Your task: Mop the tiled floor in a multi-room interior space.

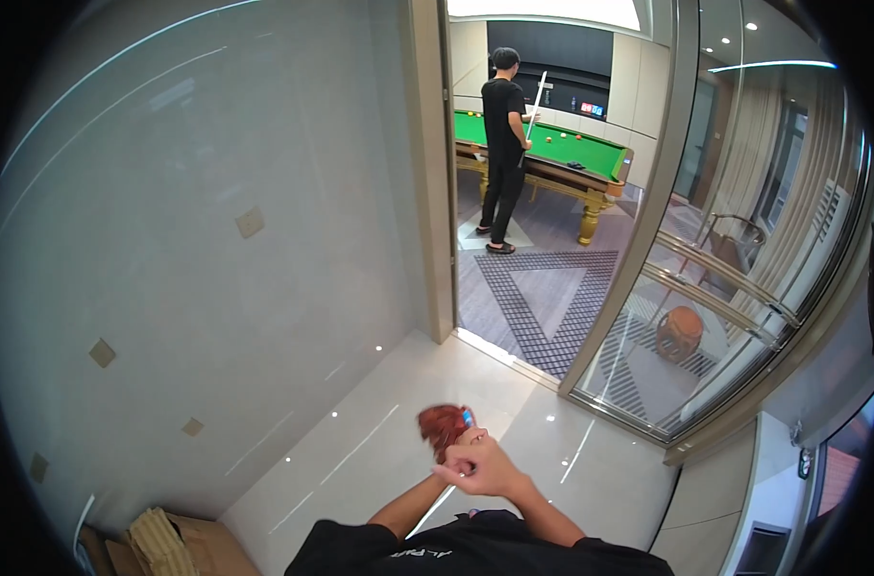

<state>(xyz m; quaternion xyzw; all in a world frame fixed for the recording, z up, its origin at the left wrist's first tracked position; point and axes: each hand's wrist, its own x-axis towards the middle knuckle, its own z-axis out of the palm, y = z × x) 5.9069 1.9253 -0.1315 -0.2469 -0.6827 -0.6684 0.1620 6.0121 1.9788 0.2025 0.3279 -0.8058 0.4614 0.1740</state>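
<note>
Over the pale tiled floor, a crumpled dark-red thing (440,426), perhaps a wrapper or a bag, shows a small blue patch at its right edge. My left hand (473,435) is shut on it and is partly hidden behind my right hand. My right hand (484,466) crosses in front of the left wrist with its fingers curled. Whether anything small sits in the right fingers cannot be made out.
A glass door (667,309) with metal bar handles stands right of the open doorway. Beyond it, a person (505,137) holds a cue beside a green billiard table (588,153). Cardboard (206,543) lies by the grey wall (322,180); a cabinet (707,475) is at right.
</note>
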